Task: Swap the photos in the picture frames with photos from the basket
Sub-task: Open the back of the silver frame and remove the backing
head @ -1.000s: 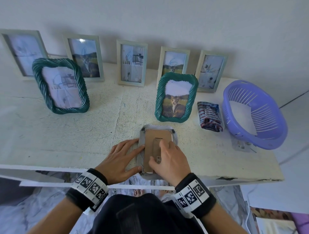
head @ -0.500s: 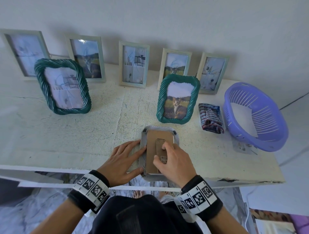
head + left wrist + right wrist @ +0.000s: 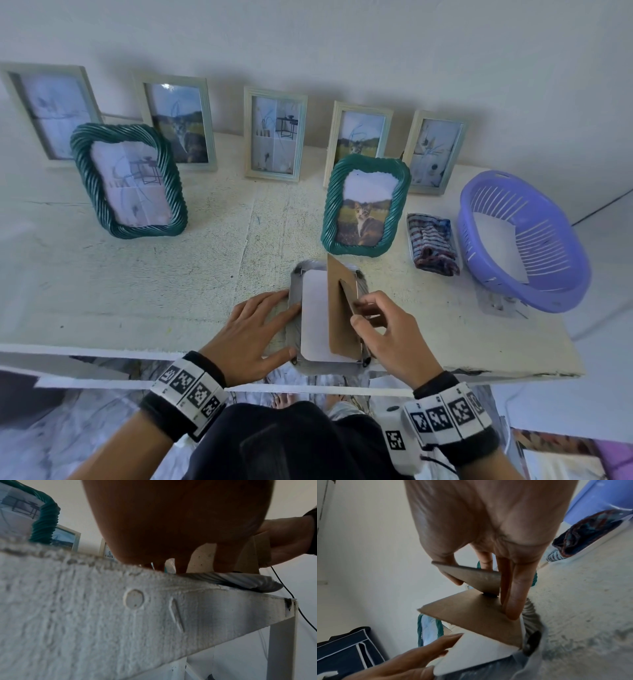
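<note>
A grey frame lies face down at the near edge of the table, and its cardboard backing is tilted up on the right, baring the white back of a photo. The backing's stand is pinched by the right hand, while the frame's left side is pressed by the flat, straight fingers of the left hand. To the far right, a purple basket is seen with a striped cloth just beside it, and green frames stand further back.

Soft, even daylight, pretty bright overall. The frames along the wall throw fuzzy shadows up it, and one glass has a small glare spot. Head view bends hard at the edges; the left wrist view is blurry and dim up close.
</note>
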Available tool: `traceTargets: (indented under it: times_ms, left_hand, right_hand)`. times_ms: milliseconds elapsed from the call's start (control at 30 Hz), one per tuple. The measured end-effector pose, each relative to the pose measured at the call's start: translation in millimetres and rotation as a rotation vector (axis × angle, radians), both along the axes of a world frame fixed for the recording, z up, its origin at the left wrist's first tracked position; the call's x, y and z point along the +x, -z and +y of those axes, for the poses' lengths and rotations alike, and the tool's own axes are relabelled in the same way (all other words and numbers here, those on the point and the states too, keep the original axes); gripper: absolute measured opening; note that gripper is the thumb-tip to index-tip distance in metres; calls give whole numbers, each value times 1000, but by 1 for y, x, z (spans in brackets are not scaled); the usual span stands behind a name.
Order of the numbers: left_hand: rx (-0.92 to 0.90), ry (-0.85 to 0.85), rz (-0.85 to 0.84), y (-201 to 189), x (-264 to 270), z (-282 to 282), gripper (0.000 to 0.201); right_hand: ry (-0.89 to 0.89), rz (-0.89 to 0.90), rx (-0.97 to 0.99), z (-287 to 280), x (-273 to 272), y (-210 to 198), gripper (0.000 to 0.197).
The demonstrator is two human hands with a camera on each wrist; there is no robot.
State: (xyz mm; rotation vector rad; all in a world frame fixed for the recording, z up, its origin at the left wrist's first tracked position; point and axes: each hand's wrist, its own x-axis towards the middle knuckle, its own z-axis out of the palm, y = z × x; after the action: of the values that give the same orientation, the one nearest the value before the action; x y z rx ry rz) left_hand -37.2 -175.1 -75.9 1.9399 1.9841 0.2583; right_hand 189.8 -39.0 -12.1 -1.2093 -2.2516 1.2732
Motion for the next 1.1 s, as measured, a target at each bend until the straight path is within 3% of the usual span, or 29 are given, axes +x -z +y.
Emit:
traceTargets:
  times_ms: [200,433,567,700,867,967,1100]
  left_hand:
    - [19,-16,-42,0,-1,0,79]
    - [14,2,-14,-1,-2,1,71]
    - [6,2,-9,-1,-3,1,71]
    - [39,-2,-39,3,-3,0,69]
    - [64,-8,-44,7,-2,0,69]
    - [86,-14,-62,8,-1,-1,70]
    - [86,-22,-60,10,-1,-1,73]
  right_hand:
    - [-31,-32,93,-9,-11,-1,22]
    - [-12,-46,58,-8,-11,-4,19]
    - [54,14,-105,1,3,-5,15]
    - [212,226,-388,7,18,-17,25]
    - [311,337,-405,11,42,-32,31]
    - [323,272,-301,26,58,-39,26]
    - [212,-122,148,42,71,-32,21]
